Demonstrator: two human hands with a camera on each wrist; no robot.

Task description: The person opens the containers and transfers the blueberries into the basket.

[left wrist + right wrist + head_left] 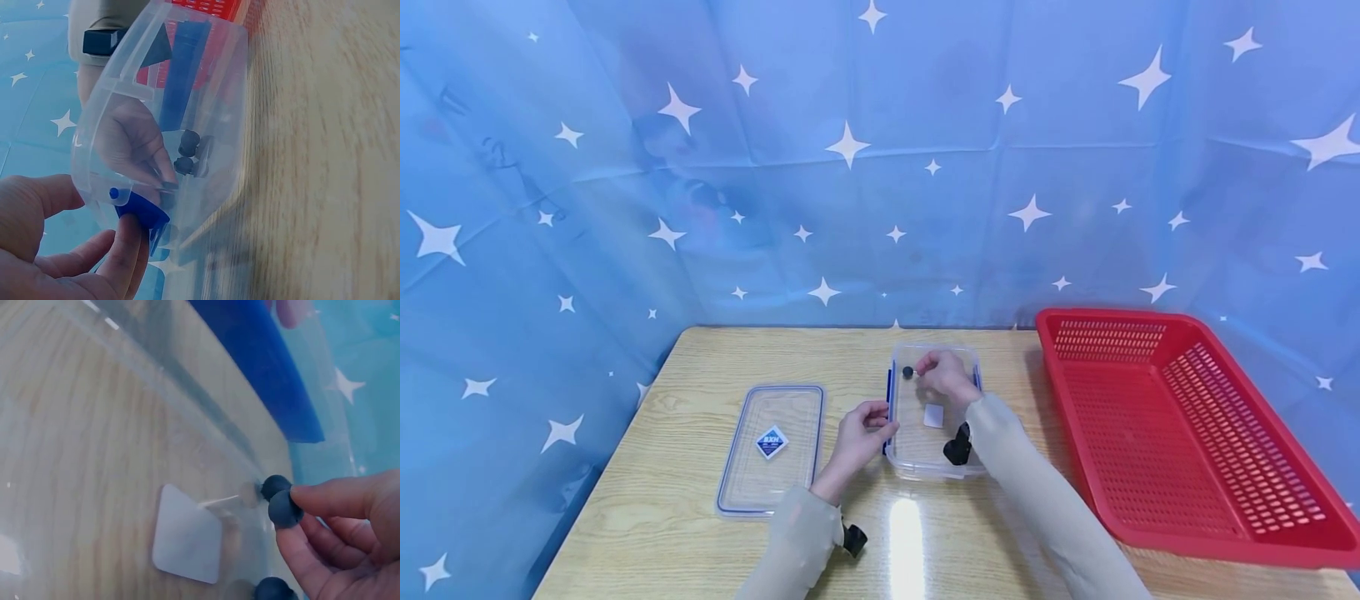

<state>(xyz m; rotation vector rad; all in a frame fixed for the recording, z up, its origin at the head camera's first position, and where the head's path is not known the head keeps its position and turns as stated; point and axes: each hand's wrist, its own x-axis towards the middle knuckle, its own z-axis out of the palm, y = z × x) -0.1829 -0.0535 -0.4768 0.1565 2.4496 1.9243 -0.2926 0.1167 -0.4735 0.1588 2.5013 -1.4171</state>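
Note:
A clear plastic container point(917, 462) with blue side clips stands open at the table's middle. My left hand point(883, 425) grips its left wall, fingertips point(128, 231) on the blue clip point(142, 209). My right hand point(921, 369) reaches inside the container near its far end and pinches a small dark ball point(285, 509) between fingertips point(303, 494). More dark balls point(273, 589) lie beside it against the wall. A white sticker point(187, 534) shows on the container's floor. The matching clear lid point(772, 446) lies flat to the left.
A big red slotted basket point(1180, 433) fills the table's right side. Blue star-patterned cloth point(850, 167) hangs behind and to the left. Bare wooden tabletop point(700, 358) lies in front of the container and around the lid.

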